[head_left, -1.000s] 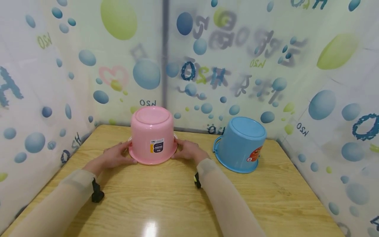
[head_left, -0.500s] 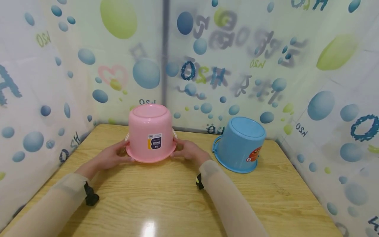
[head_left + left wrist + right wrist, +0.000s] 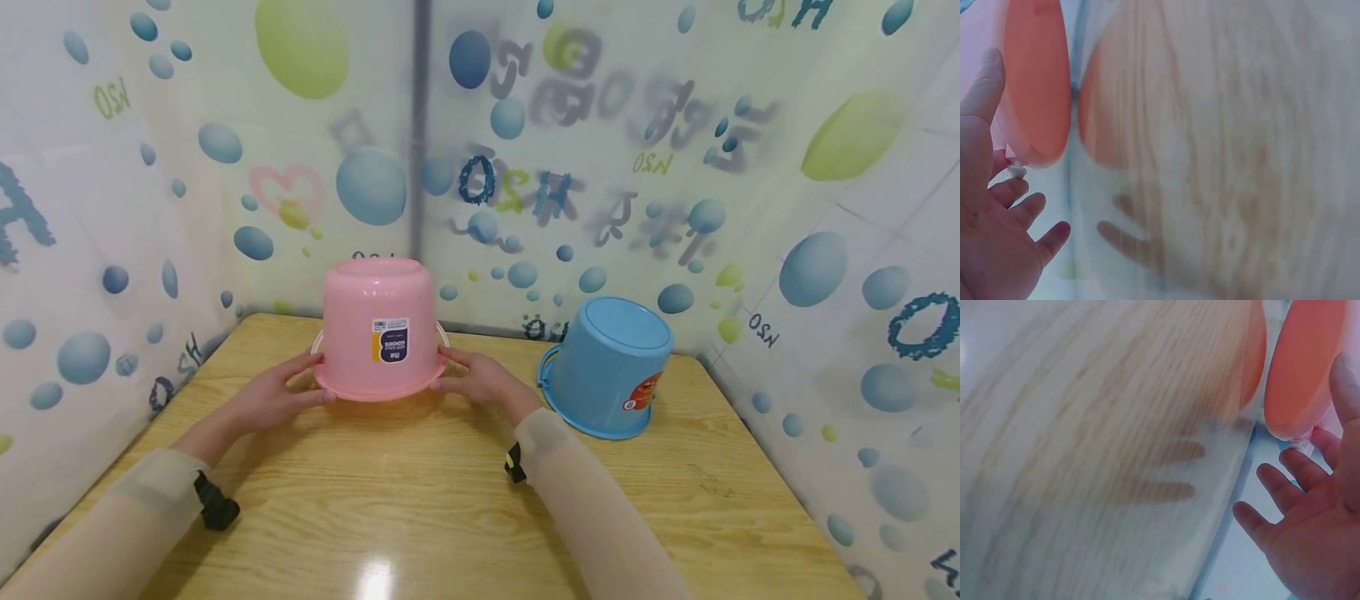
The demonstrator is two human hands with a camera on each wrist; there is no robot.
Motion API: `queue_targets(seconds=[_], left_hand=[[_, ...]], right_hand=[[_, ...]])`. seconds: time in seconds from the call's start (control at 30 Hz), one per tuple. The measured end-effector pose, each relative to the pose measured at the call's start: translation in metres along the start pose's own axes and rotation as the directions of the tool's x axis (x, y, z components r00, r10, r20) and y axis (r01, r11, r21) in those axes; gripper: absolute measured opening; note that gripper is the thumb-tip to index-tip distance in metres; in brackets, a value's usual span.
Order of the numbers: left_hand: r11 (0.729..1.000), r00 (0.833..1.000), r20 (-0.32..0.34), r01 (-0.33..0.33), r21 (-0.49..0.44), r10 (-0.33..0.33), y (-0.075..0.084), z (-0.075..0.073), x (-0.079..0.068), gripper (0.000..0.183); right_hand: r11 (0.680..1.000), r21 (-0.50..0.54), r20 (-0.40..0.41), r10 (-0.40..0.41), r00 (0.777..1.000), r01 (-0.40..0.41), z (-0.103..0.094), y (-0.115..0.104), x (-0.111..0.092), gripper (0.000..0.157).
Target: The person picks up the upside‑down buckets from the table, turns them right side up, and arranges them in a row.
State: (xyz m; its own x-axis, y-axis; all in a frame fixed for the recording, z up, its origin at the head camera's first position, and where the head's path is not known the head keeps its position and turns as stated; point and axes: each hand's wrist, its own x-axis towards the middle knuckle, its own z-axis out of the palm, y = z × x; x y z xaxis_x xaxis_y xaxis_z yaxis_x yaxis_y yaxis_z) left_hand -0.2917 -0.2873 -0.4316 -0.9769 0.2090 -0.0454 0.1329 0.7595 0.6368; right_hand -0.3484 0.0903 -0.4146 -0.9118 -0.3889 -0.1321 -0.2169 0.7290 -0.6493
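Note:
A pink bucket [image 3: 348,333], upside down with a label on its front, is held between both hands above the wooden table. My left hand [image 3: 272,400] grips the rim at the left side, thumb in front and index finger by the handle joint [image 3: 1016,170]. On the right side my right hand [image 3: 483,379] grips the rim in the same way. Both wrist views show the other fingers spread away from the bucket. Looking under the rim, the bucket's orange-looking inside [image 3: 1038,81] appears, with a gap to its reflection. The white handle [image 3: 444,335] sits behind the bucket.
A blue bucket [image 3: 600,358] stands upside down to the right of my right hand, its handle at its left. The glossy wooden table [image 3: 420,500] is bounded by patterned curtains [image 3: 585,217] at the back and sides.
The pink bucket has risen off the table and shifted slightly left, tipping a little so its base shows less. Both hands have moved with it. The blue bucket stays where it was.

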Motion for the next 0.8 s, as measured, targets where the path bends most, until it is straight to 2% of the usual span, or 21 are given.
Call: queue_targets(seconds=[0.3, 0.57, 0.8], left_hand=[[0.994, 0.996, -0.068, -0.056, -0.095, 0.049, 0.011, -0.002, -0.012, 0.099], [0.977, 0.986, -0.146, -0.112, -0.179, 0.086, 0.025, -0.003, -0.019, 0.089], [0.965, 0.973, -0.210, -0.144, -0.220, 0.098, 0.037, -0.005, -0.021, 0.085]], right_hand=[[1.000, 0.026, -0.022, 0.003, 1.000, -0.002, -0.004, 0.000, -0.010, 0.081], [0.997, 0.058, -0.062, -0.042, 0.997, 0.046, -0.007, 0.000, -0.021, 0.080], [0.995, 0.081, -0.156, -0.049, 0.986, 0.063, -0.011, -0.010, -0.033, 0.076]])
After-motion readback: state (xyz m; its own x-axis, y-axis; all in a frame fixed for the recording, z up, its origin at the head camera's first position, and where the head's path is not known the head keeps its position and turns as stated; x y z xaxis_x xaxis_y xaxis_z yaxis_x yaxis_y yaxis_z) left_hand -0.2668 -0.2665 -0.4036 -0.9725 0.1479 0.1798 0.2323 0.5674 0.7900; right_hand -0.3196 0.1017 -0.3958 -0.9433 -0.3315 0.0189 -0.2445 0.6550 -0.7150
